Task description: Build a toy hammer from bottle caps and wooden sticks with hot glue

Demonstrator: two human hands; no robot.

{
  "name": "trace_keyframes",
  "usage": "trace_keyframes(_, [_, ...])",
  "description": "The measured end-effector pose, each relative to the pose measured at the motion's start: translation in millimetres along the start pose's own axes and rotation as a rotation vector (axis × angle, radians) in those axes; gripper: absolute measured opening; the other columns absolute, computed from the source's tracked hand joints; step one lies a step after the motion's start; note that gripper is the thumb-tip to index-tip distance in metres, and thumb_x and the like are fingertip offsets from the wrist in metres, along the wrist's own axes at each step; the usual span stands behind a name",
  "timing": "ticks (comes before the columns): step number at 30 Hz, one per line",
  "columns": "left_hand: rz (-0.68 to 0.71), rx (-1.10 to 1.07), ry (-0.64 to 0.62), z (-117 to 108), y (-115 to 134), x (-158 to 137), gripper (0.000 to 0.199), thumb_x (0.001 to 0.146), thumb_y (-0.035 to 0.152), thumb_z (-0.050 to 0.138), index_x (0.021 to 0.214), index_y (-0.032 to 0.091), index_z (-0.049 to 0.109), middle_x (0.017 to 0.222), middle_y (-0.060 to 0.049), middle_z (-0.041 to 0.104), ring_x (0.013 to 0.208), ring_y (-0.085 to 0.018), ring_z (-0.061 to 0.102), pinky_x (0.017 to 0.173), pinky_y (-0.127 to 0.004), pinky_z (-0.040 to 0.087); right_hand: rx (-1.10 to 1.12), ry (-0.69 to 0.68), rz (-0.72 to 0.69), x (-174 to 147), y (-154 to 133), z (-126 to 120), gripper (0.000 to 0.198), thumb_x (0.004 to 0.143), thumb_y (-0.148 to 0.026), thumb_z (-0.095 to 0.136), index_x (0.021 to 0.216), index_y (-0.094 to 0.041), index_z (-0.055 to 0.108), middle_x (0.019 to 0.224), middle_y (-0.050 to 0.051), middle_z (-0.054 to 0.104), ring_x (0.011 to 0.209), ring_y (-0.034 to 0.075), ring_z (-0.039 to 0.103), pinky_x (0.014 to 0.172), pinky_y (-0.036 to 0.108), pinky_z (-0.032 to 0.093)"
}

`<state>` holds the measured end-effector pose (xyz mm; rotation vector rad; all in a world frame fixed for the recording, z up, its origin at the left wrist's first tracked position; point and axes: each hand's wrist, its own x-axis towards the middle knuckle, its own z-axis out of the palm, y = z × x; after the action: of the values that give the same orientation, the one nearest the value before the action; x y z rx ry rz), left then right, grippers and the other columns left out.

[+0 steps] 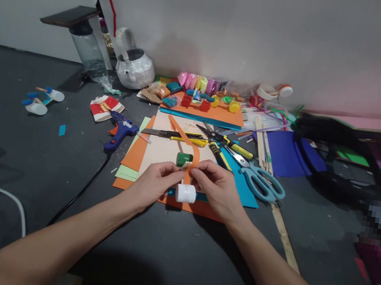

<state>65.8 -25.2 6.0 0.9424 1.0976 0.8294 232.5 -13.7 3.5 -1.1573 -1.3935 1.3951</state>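
Over the stacked coloured sheets, my left hand (154, 183) is closed, thumb and finger pinching a small craft frame of light sticks. A green bottle cap (183, 160) sits at the frame's far end and a white bottle cap (186, 194) at its near end. My right hand (218, 189) is closed on a curved orange paper strip (195, 155), which lies against the frame and runs away from me. Fingertips hide part of where strip and sticks meet. Just beyond are a yellow utility knife (189, 139), pliers (239, 148) and blue-handled scissors (262, 182).
A blue glue gun (121, 134) with a black cord lies left. Small cap-wheeled crafts (41, 100) stand far left, others on orange paper behind. A silver kettle (135, 68) and clear bottle (90, 51) are at the back. A blurred black ring-shaped object (334, 182) lies right.
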Motion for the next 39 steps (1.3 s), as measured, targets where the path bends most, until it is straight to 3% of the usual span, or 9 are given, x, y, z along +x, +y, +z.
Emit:
trace_keyframes(5, [0.010,-0.180,-0.029,4.8,2.9,-6.7,0.028,0.075,0.039,0.073,0.085,0.014,0.067,0.077,-0.001,0.068,0.069,-0.012,0.063,0.067,-0.022,0.051,0.031,0.009,-0.011,-6.0,-2.4,2.4,0.024,0.080,-0.042,0.070,0.079,-0.020,0.063,0.071,-0.001,0.060,0.062,0.013,0.058,0.060,0.029,0.054])
trace_keyframes(9, [-0.021,-0.245,-0.072,6.0,4.0,-13.5,0.035,0.076,0.042,0.073,0.096,0.014,0.072,0.089,-0.005,0.073,0.075,-0.015,0.067,0.070,-0.025,0.054,-0.129,0.056,-0.160,-13.8,-6.0,2.5,0.014,0.087,-0.031,0.065,0.079,-0.020,0.064,0.076,0.000,0.061,0.067,0.013,0.059,0.063,0.027,0.051])
trace_keyframes(16, [0.029,-0.203,-0.088,4.0,2.5,-20.5,0.033,0.080,0.037,0.071,0.105,0.016,0.074,0.097,-0.006,0.075,0.086,-0.016,0.067,0.080,-0.025,0.052,-0.364,0.096,-0.390,-25.1,-16.6,2.0,0.015,0.092,-0.022,0.059,0.080,-0.021,0.066,0.078,0.003,0.067,0.074,0.017,0.062,0.072,0.031,0.048])
trace_keyframes(28, [0.009,-0.158,-0.063,3.6,3.0,-21.0,0.031,0.080,0.037,0.071,0.103,0.017,0.074,0.096,-0.006,0.075,0.092,-0.020,0.068,0.078,-0.027,0.054,-0.328,0.124,-0.309,-29.6,-24.5,3.5,0.013,0.090,-0.022,0.061,0.078,-0.021,0.065,0.076,0.002,0.065,0.071,0.016,0.060,0.064,0.028,0.048])
trace_keyframes(39, [-0.002,-0.111,-0.045,3.2,-0.1,-22.3,0.033,0.077,0.035,0.072,0.105,0.017,0.073,0.069,0.000,0.066,0.068,-0.013,0.060,0.066,-0.023,0.048,-0.401,0.072,-0.294,-28.1,-21.3,2.6,0.011,0.091,-0.023,0.060,0.082,-0.021,0.067,0.080,0.003,0.069,0.075,0.017,0.063,0.069,0.030,0.049])
